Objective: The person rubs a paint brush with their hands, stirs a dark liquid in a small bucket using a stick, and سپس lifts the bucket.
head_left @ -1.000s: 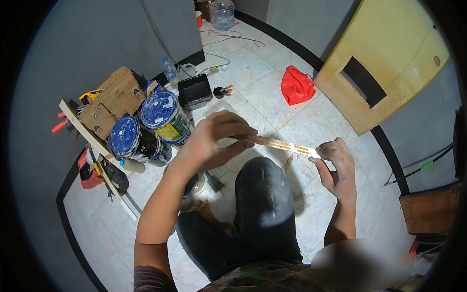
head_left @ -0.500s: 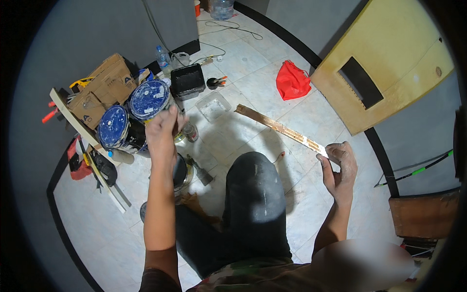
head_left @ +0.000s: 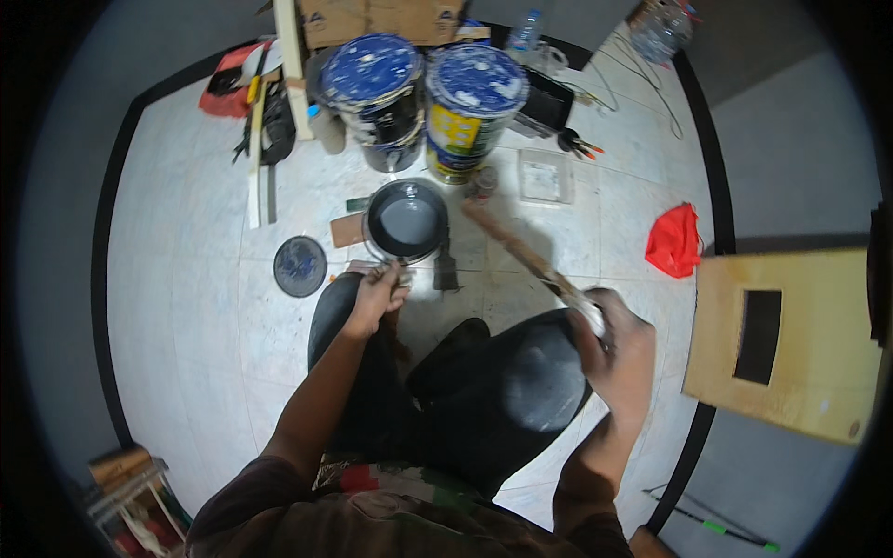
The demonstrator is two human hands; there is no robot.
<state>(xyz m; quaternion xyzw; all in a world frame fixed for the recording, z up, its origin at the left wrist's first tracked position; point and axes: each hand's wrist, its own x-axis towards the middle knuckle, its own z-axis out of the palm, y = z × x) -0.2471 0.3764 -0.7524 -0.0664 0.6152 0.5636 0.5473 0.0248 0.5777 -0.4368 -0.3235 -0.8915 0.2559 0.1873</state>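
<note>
My right hand grips one end of a long, narrow wooden strip, brown with a whitish patch near my fingers. The strip slants up and left over the floor, its far end close to a small jar. My left hand is closed, fingers pinched together, just below the near rim of a small pail with grey contents. Whatever those fingers hold, if anything, is too small to make out. Beside the pail lies a dark paintbrush. A round dark lid rests to the left.
Two large paint buckets with blue, paint-smeared lids stand behind the pail. A clear plastic tray, a black tray and a red bag are to the right. A yellow panel with a rectangular opening stands at far right.
My view has swung left. My left hand has come down from in front of the paint buckets to beside the small pail. My right hand keeps hold of the wooden strip.
</note>
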